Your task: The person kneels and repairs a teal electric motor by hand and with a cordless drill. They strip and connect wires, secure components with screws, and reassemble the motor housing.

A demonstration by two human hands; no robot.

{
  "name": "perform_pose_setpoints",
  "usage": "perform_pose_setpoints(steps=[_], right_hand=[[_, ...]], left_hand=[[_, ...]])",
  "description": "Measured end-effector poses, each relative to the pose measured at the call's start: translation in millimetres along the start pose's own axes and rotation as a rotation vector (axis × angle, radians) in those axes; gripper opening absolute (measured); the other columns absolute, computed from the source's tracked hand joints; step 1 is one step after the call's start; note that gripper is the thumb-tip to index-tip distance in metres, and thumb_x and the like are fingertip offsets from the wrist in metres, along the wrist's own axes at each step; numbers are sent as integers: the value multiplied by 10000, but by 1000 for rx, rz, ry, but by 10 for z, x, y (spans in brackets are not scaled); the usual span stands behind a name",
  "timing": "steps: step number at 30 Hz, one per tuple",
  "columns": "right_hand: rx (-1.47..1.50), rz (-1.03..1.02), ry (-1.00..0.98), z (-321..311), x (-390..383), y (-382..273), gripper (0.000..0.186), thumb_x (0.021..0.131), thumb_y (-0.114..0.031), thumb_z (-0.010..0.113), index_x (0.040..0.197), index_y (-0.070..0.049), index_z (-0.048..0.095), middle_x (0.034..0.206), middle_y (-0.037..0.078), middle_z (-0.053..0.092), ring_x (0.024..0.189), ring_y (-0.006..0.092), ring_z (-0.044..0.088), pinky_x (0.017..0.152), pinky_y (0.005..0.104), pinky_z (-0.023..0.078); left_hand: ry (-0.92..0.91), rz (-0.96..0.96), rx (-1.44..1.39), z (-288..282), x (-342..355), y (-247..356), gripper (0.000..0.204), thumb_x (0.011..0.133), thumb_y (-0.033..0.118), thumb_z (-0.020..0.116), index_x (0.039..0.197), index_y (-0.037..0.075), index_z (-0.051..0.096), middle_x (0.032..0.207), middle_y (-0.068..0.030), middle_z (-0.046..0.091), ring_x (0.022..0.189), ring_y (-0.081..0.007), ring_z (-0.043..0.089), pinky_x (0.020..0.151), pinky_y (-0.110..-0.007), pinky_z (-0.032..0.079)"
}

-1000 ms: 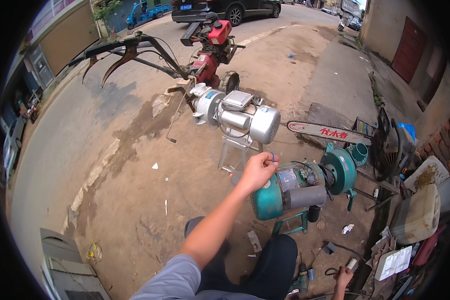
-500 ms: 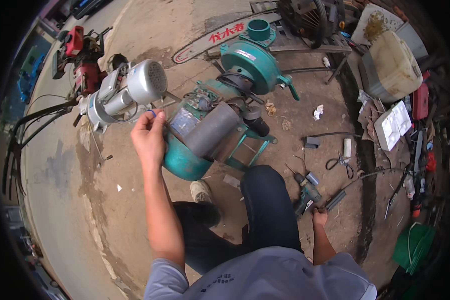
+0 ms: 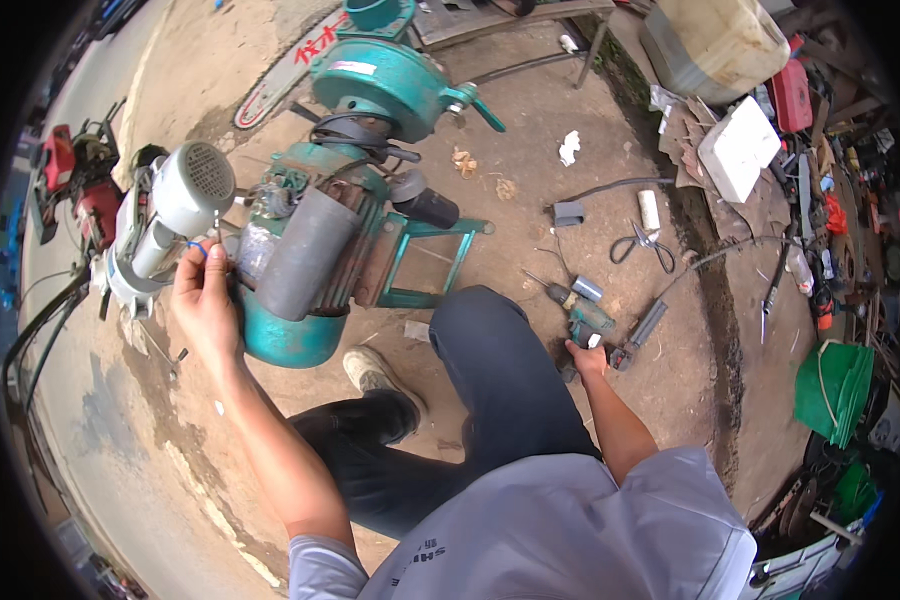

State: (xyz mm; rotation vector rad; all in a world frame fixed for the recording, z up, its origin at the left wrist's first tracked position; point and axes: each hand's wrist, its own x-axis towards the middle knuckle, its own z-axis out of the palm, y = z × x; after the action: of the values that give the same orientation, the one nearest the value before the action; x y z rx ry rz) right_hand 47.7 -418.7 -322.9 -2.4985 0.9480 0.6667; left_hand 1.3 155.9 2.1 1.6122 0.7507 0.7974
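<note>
My left hand is raised beside the green electric motor, thumb and finger pinched on a thin blue wire-like piece with a slim pale tip. The motor carries a dark grey curved cover and joins a green pump; its frame stands on the ground. Close to the left hand is a silver motor. Low on the right, my right hand closes around the handle of a green cordless drill lying on the ground. Its fingers are partly hidden.
Black-handled scissors, a white roll, a small grey box and a dark bar with a cord lie around the drill. A gutter, a plastic jug, a white foam block and a green bucket are farther right.
The view has shifted, so the scene sits farther left. My right hand has come up against the drill's handle. My left hand still pinches the blue piece beside the motor.
</note>
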Motion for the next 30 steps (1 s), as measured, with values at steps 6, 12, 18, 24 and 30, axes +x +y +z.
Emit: perform_pose_setpoints(steps=[6,12,18,24,30], right_hand=[[-61,18,27,189,144,-65,910,673,-432,882,1317,117,548,1304,284,675,1229,389,662,1068,416,505],[-7,-103,87,-39,510,47,611,688,-365,822,1101,70,705,1059,201,762,988,317,741,874,445,572],[319,78,-289,-387,790,-152,241,731,-172,748,913,-26,690,780,102,671,625,285,668,575,455,561],[902,-186,-393,-983,34,-259,290,829,-101,700,1098,-27,620,845,116,660,651,263,656,573,412,580],[1344,-759,-519,-2366,-994,-1318,476,953,-256,745,1312,-18,541,1077,130,666,879,260,671,801,394,576]], left_hand=[[-98,-49,41,187,-18,198,183,1009,91,696,1146,-29,709,994,-21,730,873,-81,628,796,-244,514],[-174,-86,52,149,-42,267,177,953,92,742,1081,-30,739,907,-23,727,803,-74,630,745,-263,525],[-214,91,183,165,-42,287,174,905,80,748,1030,-37,713,882,-82,667,744,-152,632,696,-304,522],[-162,115,227,233,-110,357,172,865,75,724,998,-33,708,902,-118,648,775,-209,651,722,-342,528],[-111,165,264,305,-92,321,172,861,73,721,991,-39,726,843,-42,614,678,-90,560,629,-275,478]])
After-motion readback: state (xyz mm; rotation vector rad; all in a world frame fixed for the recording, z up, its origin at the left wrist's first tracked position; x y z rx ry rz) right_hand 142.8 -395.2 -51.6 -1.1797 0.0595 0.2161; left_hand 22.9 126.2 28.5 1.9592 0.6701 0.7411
